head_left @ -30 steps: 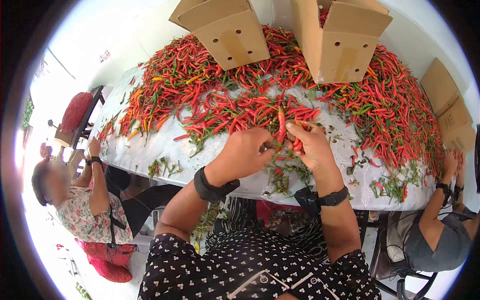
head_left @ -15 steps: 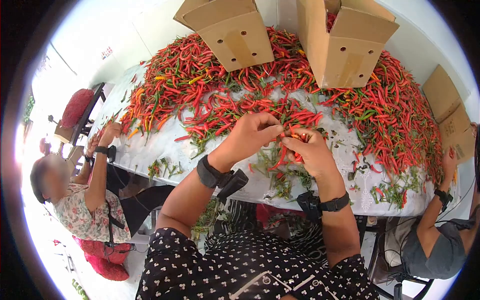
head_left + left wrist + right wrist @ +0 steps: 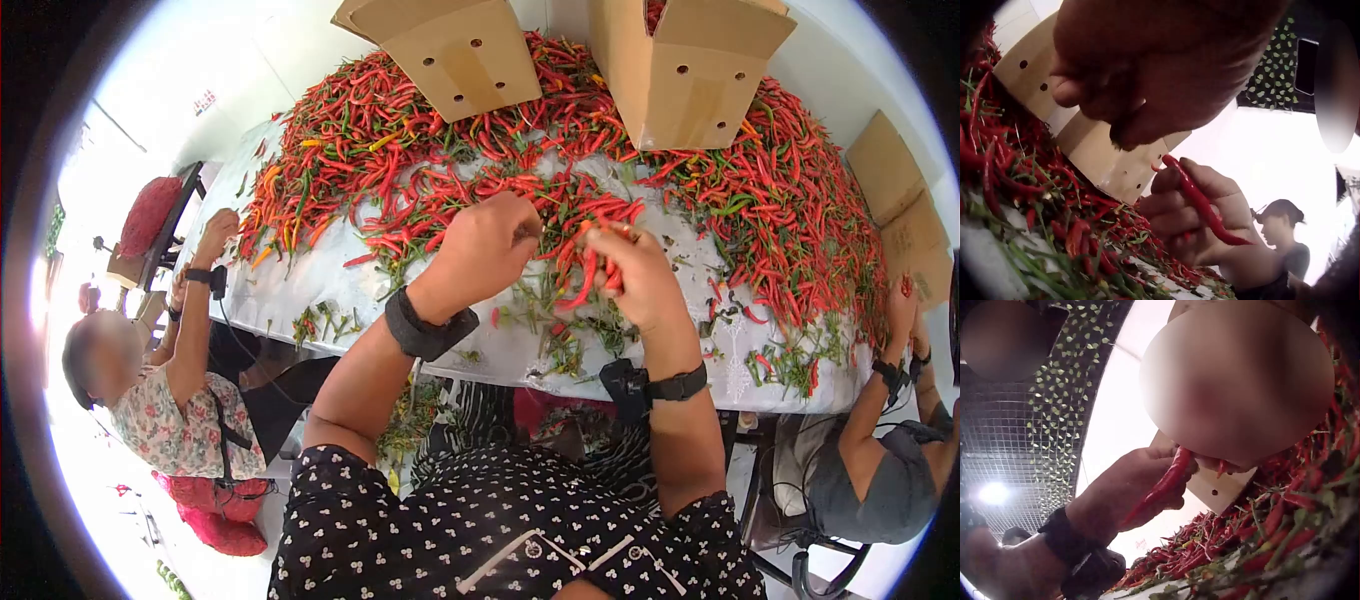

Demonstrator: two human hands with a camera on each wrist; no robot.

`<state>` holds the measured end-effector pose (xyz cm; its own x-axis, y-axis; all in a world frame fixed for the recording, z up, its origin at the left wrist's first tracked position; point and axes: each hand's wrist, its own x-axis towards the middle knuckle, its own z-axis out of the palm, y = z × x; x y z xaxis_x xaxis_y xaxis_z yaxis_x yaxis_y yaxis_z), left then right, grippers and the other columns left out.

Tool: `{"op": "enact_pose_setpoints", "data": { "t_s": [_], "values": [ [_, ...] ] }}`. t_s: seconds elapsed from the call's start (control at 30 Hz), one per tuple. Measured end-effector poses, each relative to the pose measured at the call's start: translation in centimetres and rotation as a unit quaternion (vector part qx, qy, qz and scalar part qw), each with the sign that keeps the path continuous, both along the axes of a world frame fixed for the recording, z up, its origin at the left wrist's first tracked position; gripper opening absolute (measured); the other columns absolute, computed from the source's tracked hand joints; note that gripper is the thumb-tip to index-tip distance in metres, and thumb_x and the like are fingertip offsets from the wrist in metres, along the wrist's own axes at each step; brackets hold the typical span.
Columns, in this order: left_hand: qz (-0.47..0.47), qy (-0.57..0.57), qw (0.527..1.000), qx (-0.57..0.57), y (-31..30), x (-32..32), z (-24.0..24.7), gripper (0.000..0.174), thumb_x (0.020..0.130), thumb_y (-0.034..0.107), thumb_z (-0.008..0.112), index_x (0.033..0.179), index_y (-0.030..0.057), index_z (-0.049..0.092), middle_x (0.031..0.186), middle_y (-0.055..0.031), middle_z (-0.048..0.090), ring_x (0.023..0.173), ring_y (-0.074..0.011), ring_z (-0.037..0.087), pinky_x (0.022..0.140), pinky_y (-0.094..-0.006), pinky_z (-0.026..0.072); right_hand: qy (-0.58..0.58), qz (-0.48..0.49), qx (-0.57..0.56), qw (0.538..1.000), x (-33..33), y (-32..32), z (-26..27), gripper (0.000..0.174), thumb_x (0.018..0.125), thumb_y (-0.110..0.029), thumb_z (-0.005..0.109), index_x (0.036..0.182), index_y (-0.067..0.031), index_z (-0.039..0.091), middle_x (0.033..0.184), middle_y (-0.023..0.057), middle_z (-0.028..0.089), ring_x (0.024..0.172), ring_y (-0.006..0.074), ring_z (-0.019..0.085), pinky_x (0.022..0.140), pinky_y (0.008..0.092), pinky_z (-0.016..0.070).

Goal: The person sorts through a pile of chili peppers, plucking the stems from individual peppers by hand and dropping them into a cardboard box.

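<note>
In the head view my right hand (image 3: 635,275) grips a few red chilies (image 3: 588,275), which hang below its thumb and fingers. One long chili (image 3: 1204,206) slants across that hand in the left wrist view. My left hand (image 3: 488,245) is curled close to its left, a small gap between them, and no chili shows in its fingers. Much of it fills the top of the left wrist view. Just under both hands lie loose chilies (image 3: 500,185) and green stem scraps (image 3: 560,350) on the white-covered table (image 3: 660,235).
Chili heaps (image 3: 350,130) spread along the back and right (image 3: 800,220). Two cardboard boxes (image 3: 465,65) (image 3: 685,90) stand on them, and flattened cardboard (image 3: 900,195) leans at far right. A person (image 3: 165,400) sits at left, another (image 3: 870,480) at right, both with hands at the table.
My hands, together at the chilies before, have come apart: the left has drawn back to the left. The right keeps its chilies. The head view has shifted slightly.
</note>
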<state>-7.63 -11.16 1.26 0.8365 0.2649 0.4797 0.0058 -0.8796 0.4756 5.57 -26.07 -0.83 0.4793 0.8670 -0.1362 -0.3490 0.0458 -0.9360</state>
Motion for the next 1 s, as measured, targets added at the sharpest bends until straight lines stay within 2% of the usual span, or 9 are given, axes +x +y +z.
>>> {"op": "enact_pose_setpoints", "data": {
  "t_s": [0.07, 0.2, 0.47, 0.57, 0.63, 0.67, 0.73, 0.83, 1.0],
  "values": [
    [-0.043, 0.069, 0.995, 0.060, 0.0, 0.0, -0.7, 0.014, 0.069, 0.009, 0.060, 0.083, 0.0039, 0.059, 0.078, -0.0135, 0.055, 0.077, -0.0314, 0.056, 0.066, -0.0391, 0.0458, 0.128, -0.065, 0.060, 0.988, 0.1, 0.1, 0.3, 0.018, 0.082, -0.023, 0.060, 0.078, -0.0067, 0.055, 0.061, -0.0007, 0.049, 0.047, 0.0074, 0.041, 0.040, 0.0209, 0.0286],
    [-0.146, 0.170, 0.969, 0.102, -1.8, 0.7, -1.7, 0.016, 0.069, 0.015, 0.060, 0.081, 0.0049, 0.060, 0.079, -0.0127, 0.052, 0.078, -0.0319, 0.057, 0.064, -0.0420, 0.0461, 0.269, -0.007, 0.181, 0.946, 2.0, -0.2, -0.5, 0.016, 0.083, -0.020, 0.055, 0.083, -0.0043, 0.053, 0.069, 0.0061, 0.051, 0.054, 0.0132, 0.045, 0.039, 0.0214, 0.0287],
    [-0.098, 0.267, 0.937, 0.203, -2.4, 1.1, -3.3, 0.018, 0.069, 0.016, 0.058, 0.081, 0.0035, 0.058, 0.083, -0.0131, 0.055, 0.074, -0.0330, 0.058, 0.063, -0.0428, 0.0481, 0.266, -0.032, 0.178, 0.947, 2.2, -0.6, -0.3, 0.014, 0.085, -0.021, 0.051, 0.086, -0.0065, 0.052, 0.076, 0.0072, 0.051, 0.066, 0.0172, 0.052, 0.036, 0.0193, 0.0316],
    [-0.121, 0.172, 0.968, 0.135, -0.7, 0.5, -3.0, 0.018, 0.071, 0.014, 0.058, 0.084, 0.0025, 0.058, 0.082, -0.0146, 0.058, 0.071, -0.0327, 0.059, 0.064, -0.0413, 0.0474, 0.246, -0.049, 0.163, 0.954, 1.9, -0.5, 0.0, 0.011, 0.083, -0.018, 0.056, 0.085, -0.0071, 0.054, 0.073, 0.0059, 0.053, 0.062, 0.0169, 0.054, 0.037, 0.0204, 0.0322],
    [-0.094, 0.134, 0.985, -0.056, 0.0, 0.1, -2.5, 0.018, 0.076, 0.013, 0.060, 0.088, 0.0007, 0.058, 0.075, -0.0113, 0.058, 0.066, -0.0238, 0.058, 0.061, -0.0353, 0.0458, 0.231, -0.055, 0.153, 0.959, 1.6, -0.4, -0.1, 0.011, 0.081, -0.016, 0.059, 0.085, -0.0067, 0.055, 0.069, 0.0046, 0.055, 0.058, 0.0167, 0.055, 0.037, 0.0215, 0.0326],
    [-0.094, 0.135, 0.985, -0.057, 0.2, 0.1, -2.4, 0.018, 0.076, 0.013, 0.060, 0.088, 0.0007, 0.058, 0.075, -0.0113, 0.058, 0.066, -0.0238, 0.058, 0.061, -0.0353, 0.0458, 0.212, -0.034, 0.141, 0.967, 1.4, -0.3, -0.3, 0.010, 0.080, -0.014, 0.062, 0.084, -0.0067, 0.055, 0.068, 0.0040, 0.055, 0.056, 0.0154, 0.054, 0.037, 0.0216, 0.0331],
    [-0.060, 0.129, 0.970, -0.198, 0.4, 0.0, -1.9, 0.016, 0.083, 0.015, 0.060, 0.089, 0.0003, 0.058, 0.068, -0.0032, 0.056, 0.060, -0.0096, 0.050, 0.054, -0.0265, 0.0406, 0.157, -0.033, 0.104, 0.982, 0.7, 0.0, -0.1, 0.013, 0.076, -0.011, 0.067, 0.082, -0.0056, 0.057, 0.068, 0.0026, 0.055, 0.054, 0.0121, 0.053, 0.038, 0.0213, 0.0340],
    [-0.085, 0.137, 0.930, -0.330, -0.4, 0.1, -0.5, 0.014, 0.086, 0.015, 0.057, 0.090, 0.0013, 0.058, 0.067, 0.0037, 0.051, 0.058, -0.0018, 0.042, 0.050, -0.0204, 0.0348, 0.078, -0.037, 0.054, 0.995, 0.2, 0.5, -0.7, 0.016, 0.075, -0.012, 0.067, 0.086, -0.0039, 0.058, 0.067, 0.0021, 0.055, 0.052, 0.0103, 0.052, 0.038, 0.0209, 0.0335],
    [-0.115, 0.164, 0.913, -0.355, -1.0, 0.4, 0.4, 0.015, 0.086, 0.013, 0.055, 0.093, -0.0001, 0.059, 0.068, 0.0017, 0.054, 0.061, -0.0030, 0.045, 0.053, -0.0211, 0.0368, 0.042, -0.028, 0.035, 0.998, -0.5, 0.5, -0.1, 0.017, 0.076, -0.012, 0.066, 0.087, -0.0024, 0.058, 0.064, 0.0019, 0.055, 0.052, 0.0086, 0.051, 0.039, 0.0210, 0.0333]
  ]
}}
